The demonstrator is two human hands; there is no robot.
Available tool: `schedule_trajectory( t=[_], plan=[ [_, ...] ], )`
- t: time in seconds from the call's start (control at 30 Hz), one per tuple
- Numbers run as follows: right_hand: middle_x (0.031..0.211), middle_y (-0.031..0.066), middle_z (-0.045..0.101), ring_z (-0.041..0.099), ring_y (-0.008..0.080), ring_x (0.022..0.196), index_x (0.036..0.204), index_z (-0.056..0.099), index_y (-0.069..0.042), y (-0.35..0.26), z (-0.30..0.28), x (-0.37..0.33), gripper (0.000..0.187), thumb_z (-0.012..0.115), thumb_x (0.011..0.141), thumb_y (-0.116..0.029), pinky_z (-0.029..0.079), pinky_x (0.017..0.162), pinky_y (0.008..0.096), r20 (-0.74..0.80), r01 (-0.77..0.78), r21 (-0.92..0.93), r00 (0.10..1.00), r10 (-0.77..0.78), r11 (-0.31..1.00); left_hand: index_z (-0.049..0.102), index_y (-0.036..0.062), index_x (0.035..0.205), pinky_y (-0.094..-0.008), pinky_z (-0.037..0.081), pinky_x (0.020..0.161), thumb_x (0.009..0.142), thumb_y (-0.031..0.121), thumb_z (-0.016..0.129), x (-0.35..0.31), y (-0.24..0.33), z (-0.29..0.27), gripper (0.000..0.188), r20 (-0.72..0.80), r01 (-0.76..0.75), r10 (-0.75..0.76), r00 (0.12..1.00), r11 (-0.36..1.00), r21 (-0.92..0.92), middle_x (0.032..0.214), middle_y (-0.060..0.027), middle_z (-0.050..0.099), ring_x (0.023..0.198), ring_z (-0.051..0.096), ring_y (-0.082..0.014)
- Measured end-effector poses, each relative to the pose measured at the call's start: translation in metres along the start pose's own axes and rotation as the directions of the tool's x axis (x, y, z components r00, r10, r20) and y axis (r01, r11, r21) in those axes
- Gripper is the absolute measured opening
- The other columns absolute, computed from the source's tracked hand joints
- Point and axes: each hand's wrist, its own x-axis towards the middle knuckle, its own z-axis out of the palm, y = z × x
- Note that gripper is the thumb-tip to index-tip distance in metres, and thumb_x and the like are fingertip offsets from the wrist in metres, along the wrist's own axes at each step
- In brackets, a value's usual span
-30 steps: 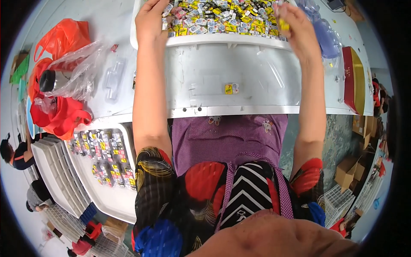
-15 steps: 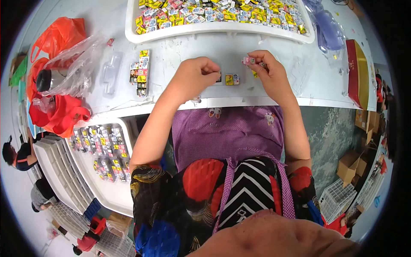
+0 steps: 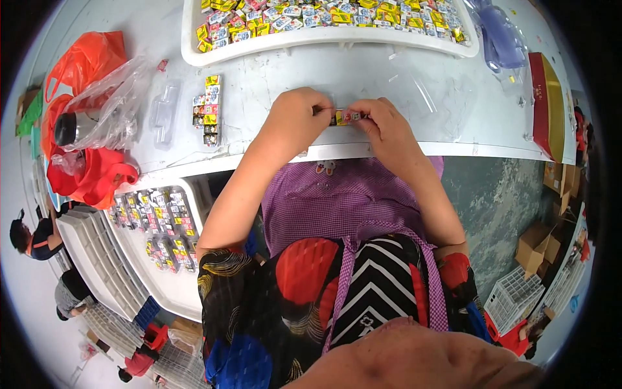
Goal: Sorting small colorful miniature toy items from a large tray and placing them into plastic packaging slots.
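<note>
A short row of small printed boxes [image 3: 342, 117], yellow, pink and dark, lies on the table between my hands. My left hand [image 3: 299, 117] is closed in a pinch at the row's left end; its fingertips hide what they grip. My right hand [image 3: 383, 124] pinches a small pink box [image 3: 354, 117] at the right end of the row. Further left stands a block of similar small boxes [image 3: 209, 109], packed together in clear plastic. Beside that block lies a clear moulded plastic tray [image 3: 166, 115] with no boxes in it.
A white bin [image 3: 330, 40] heaped with small boxes stands at the far side. Red bags [image 3: 91, 55] and a flask [image 3: 72, 129] occupy the left; a red-and-gold box [image 3: 545, 107] the right. A white tray [image 3: 172, 288] of filled packs sits lower left. Co-workers are beyond.
My right hand has come left and down, bringing the pink box to the right end of the row. My left hand stays nearly in place. The view has shifted slightly.
</note>
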Motion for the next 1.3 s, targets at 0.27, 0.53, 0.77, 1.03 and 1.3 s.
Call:
schedule_trajectory(
  t=[0.27, 0.53, 0.77, 1.03, 1.3],
  plan=[
    [0.096, 0.0040, 0.064, 0.056, 0.0083, 0.082, 0.113, 0.058, -0.003, -0.006, -0.008, 0.001, 0.023, 0.058, 0.090, -0.001, 0.048, 0.072, 0.0231, -0.034, -0.169, 0.324, 0.981, 0.190, 0.931, 0.068, 0.0000, 0.090, -0.0252, 0.048, 0.061, 0.082, 0.009, 0.068, 0.015, -0.010, -0.001, 0.012, -0.320, -0.078, -0.004, 0.948, 0.967, -0.242, 0.077, -0.0079, 0.065, 0.067, 0.060, -0.0152],
    [0.100, 0.0019, 0.061, 0.055, 0.0084, 0.085, 0.116, 0.056, -0.003, 0.002, 0.003, 0.001, 0.026, 0.057, 0.091, 0.000, 0.047, 0.075, 0.0223, -0.043, -0.221, 0.353, 0.967, 0.252, 0.909, 0.067, 0.0011, 0.092, -0.0254, 0.047, 0.060, 0.083, 0.006, 0.068, 0.027, -0.017, 0.017, 0.010, -0.605, -0.325, 0.229, 0.762, 0.945, -0.051, 0.086, -0.0070, 0.064, 0.071, 0.059, -0.0143],
    [0.104, 0.0025, 0.060, 0.055, 0.0080, 0.090, 0.120, 0.053, -0.003, 0.023, 0.012, -0.004, 0.029, 0.057, 0.091, 0.002, 0.046, 0.081, 0.0210, -0.174, -0.091, 0.450, 0.967, 0.188, 0.888, 0.059, 0.0033, 0.116, -0.0212, 0.043, 0.058, 0.096, 0.017, 0.054, -0.003, -0.023, -0.021, 0.025, -0.136, -0.031, -0.298, 0.945, 0.333, -0.942, 0.096, -0.0068, 0.063, 0.076, 0.056, -0.0117],
    [0.104, 0.0028, 0.060, 0.055, 0.0076, 0.090, 0.119, 0.053, -0.003, 0.018, 0.011, -0.004, 0.029, 0.057, 0.091, 0.001, 0.046, 0.081, 0.0209, -0.161, -0.094, 0.408, 0.972, 0.173, 0.908, 0.051, -0.0010, 0.127, -0.0206, 0.041, 0.058, 0.096, 0.008, 0.050, -0.027, -0.023, -0.022, 0.032, 0.133, 0.178, -0.215, 0.968, 0.209, -0.961, 0.116, -0.0147, 0.059, 0.087, 0.058, -0.0159],
    [0.104, 0.0029, 0.059, 0.055, 0.0079, 0.090, 0.119, 0.053, -0.002, 0.020, 0.011, -0.004, 0.029, 0.057, 0.091, 0.000, 0.045, 0.082, 0.0214, -0.167, -0.081, 0.461, 0.970, 0.177, 0.883, 0.047, -0.0006, 0.123, -0.0162, 0.036, 0.046, 0.096, 0.007, 0.048, -0.021, -0.010, -0.032, 0.028, 0.016, 0.202, -0.291, 0.957, 0.624, -0.755, 0.122, -0.0178, 0.057, 0.089, 0.063, -0.0177]
  ],
)
